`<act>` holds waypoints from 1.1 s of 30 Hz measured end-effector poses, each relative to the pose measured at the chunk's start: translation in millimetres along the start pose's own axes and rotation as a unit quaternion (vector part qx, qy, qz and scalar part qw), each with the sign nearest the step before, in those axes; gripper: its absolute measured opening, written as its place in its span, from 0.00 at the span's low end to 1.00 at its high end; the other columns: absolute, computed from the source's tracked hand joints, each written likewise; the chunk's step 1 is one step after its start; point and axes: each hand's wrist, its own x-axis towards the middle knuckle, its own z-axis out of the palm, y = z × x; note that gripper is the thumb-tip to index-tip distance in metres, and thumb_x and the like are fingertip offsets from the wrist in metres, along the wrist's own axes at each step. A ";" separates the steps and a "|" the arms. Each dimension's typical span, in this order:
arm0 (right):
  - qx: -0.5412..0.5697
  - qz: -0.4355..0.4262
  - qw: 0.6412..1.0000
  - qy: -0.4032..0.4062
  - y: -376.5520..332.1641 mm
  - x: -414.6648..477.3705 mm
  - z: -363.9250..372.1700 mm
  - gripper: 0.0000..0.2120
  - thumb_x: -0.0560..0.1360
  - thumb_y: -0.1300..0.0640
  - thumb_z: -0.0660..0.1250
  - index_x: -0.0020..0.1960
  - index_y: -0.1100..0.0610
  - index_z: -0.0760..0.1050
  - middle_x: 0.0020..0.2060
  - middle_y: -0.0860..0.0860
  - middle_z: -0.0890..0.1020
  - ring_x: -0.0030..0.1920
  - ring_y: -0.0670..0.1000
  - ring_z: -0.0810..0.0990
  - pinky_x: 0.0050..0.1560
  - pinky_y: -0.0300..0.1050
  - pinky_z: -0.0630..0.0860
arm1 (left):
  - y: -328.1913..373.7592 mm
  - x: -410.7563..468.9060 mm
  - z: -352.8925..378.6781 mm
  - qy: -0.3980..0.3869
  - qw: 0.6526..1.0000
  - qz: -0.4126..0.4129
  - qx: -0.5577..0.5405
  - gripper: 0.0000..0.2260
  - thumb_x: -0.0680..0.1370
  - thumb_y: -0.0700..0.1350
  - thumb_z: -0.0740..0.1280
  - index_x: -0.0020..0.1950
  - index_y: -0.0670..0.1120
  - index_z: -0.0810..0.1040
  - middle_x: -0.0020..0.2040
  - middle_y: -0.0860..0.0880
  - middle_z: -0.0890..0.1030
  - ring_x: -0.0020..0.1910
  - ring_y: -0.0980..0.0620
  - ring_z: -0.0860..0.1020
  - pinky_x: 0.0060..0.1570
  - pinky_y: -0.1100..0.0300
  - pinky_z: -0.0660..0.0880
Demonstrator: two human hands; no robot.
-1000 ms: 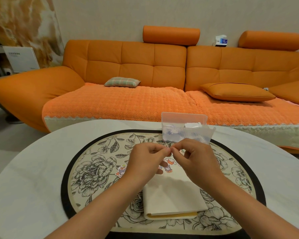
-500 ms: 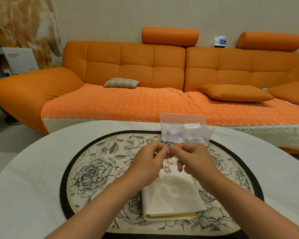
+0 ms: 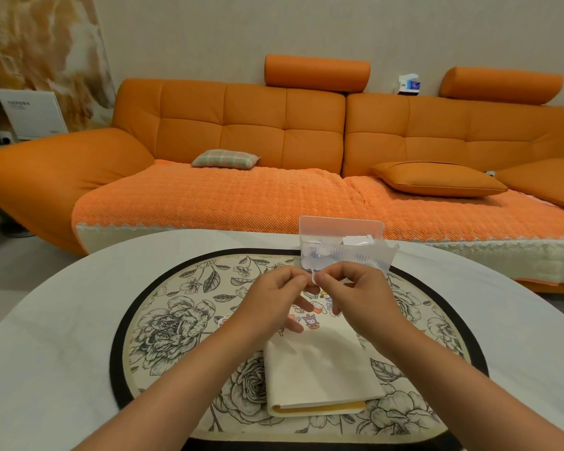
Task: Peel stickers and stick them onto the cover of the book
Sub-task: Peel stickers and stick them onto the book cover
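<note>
Raised above the far end of the cream-covered book [image 3: 319, 369], fingertips meeting: left hand [image 3: 274, 304] and right hand [image 3: 360, 297]. Pinched between thumb and forefinger of both: one small white sticker piece [image 3: 314, 279]; sticker or backing, not discernible. Book position: closed, flat on the floral placemat [image 3: 176, 323], yellow edge toward the wearer. Stuck on the cover's far end: several cartoon stickers [image 3: 310, 321], partly hidden by fingers. Just beyond the hands, on the round white table [image 3: 46, 353]: clear plastic box [image 3: 341, 247], lid up, paper scraps inside. Behind the table: orange sofa [image 3: 241, 125].
</note>
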 end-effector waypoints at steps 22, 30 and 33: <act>-0.203 -0.053 0.969 0.133 5.8 61.7 3.5 0.05 0.78 0.51 0.70 0.45 0.50 0.84 0.35 0.44 0.85 0.27 0.47 0.79 0.30 0.48 0.79 | -13.1 16.2 -46.9 0.055 0.977 0.038 0.201 0.10 0.82 0.48 0.60 0.42 0.53 0.75 0.40 0.53 0.82 0.36 0.50 0.78 0.46 0.47 0.79; -0.395 -0.034 0.908 0.135 18.6 127.2 7.4 0.14 0.77 0.48 0.71 0.61 0.49 0.81 0.50 0.46 0.86 0.43 0.48 0.81 0.35 0.39 0.70 | -15.6 23.1 -55.1 0.055 0.982 0.026 0.181 0.10 0.80 0.46 0.62 0.40 0.51 0.77 0.35 0.55 0.82 0.32 0.57 0.76 0.40 0.55 0.76; -0.389 -0.038 0.913 0.116 17.9 125.6 7.7 0.16 0.78 0.47 0.70 0.64 0.49 0.80 0.53 0.45 0.85 0.45 0.47 0.81 0.37 0.40 0.71 | -15.1 23.7 -56.2 0.056 0.984 0.018 0.168 0.09 0.79 0.45 0.62 0.39 0.51 0.77 0.34 0.56 0.82 0.31 0.57 0.76 0.41 0.55 0.76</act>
